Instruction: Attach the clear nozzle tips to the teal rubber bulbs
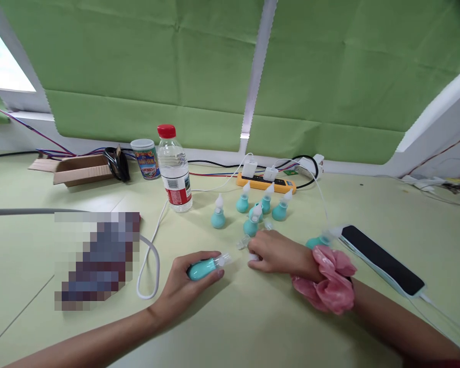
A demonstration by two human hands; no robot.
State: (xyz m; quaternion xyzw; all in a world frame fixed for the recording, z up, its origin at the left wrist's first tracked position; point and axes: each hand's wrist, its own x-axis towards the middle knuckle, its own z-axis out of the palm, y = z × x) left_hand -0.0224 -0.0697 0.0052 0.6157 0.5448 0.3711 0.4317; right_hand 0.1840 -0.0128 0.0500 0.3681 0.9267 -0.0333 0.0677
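My left hand (187,278) is closed around a teal rubber bulb aspirator (204,267) with a clear tip, lying sideways on the pale green table (253,327). My right hand (274,251), with a pink scrunchie (329,283) on the wrist, is curled just to its right, fingers pinched on a small clear tip piece (244,242). Several more teal bulbs with white tips (253,207) stand upright just beyond my hands. Another teal bulb (317,240) lies behind my right wrist.
A water bottle with a red cap (174,171), a printed can (146,158), a cardboard box (80,169) and a yellow power strip (266,182) with chargers stand at the back. A black phone (381,259) lies at right. A white cable (151,255) loops at left.
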